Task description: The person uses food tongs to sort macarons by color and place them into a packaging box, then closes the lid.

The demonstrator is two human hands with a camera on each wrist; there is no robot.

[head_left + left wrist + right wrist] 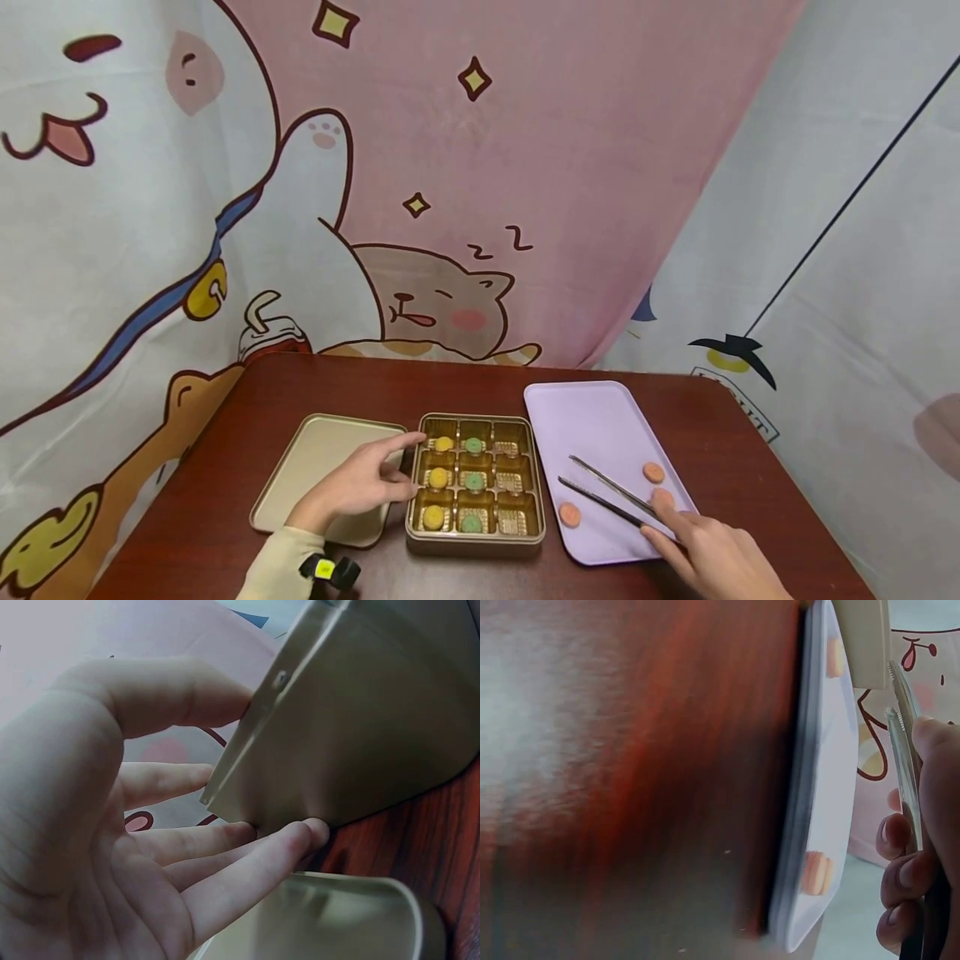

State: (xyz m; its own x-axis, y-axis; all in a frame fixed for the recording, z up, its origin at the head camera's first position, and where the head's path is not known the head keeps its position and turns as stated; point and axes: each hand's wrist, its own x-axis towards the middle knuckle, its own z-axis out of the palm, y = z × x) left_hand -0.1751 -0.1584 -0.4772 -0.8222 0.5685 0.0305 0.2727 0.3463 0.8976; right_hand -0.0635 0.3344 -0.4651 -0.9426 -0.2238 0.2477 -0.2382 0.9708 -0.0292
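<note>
My left hand point(358, 482) touches the left side of a gold square tin point(476, 547) with its thumb and fingertips, the fingers fairly straight. Inside the tin, a compartment insert holds three yellow macarons point(438, 478) in the left column and three green macarons point(475, 481) in the middle one. Bare ribbed floor shows in the right column. My right hand point(716, 550) grips metal tongs point(600, 501), their tips apart with nothing between them, above a lavender tray point(581, 408). Orange-pink macarons point(570, 514) lie on the tray, one partly hidden by my fingers.
The tin's gold lid point(330, 446) lies on the dark red wooden table point(202, 533), left of the tin and partly under my left hand. A cartoon-printed cloth point(570, 167) hangs behind the table.
</note>
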